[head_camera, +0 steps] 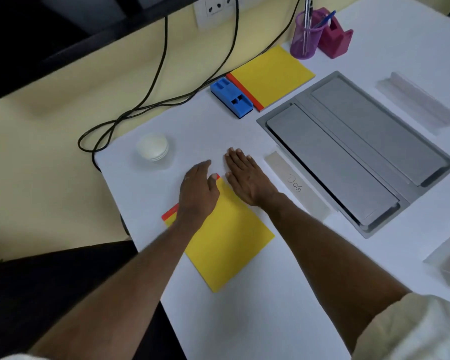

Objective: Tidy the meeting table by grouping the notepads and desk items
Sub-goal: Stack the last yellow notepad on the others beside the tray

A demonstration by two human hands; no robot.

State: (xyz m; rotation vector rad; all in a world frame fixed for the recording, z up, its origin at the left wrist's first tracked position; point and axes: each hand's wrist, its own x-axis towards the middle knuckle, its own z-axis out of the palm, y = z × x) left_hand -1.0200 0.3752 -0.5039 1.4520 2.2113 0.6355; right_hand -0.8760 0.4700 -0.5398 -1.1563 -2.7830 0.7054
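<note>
A yellow notepad with a red binding strip (229,235) lies on the white table (244,307) near its left edge. My left hand (199,189) rests on the pad's top end, fingers loosely bent over the red strip. My right hand (246,175) lies flat on the table just right of that pad's top corner, fingers straight. A second yellow notepad (273,75) sits further back. A blue duster (231,97) lies against its red edge. A purple mesh pen cup (305,35) with pens and a pink tape dispenser (335,37) stand at the back.
A grey recessed cable box (359,152) fills the table's centre right. A beige name strip marked "Dog" (295,184) lies beside it. A white round lidded cup (153,148) stands at the left. Clear acrylic holders (418,102) are at the right. Black cables (151,100) hang off the left edge.
</note>
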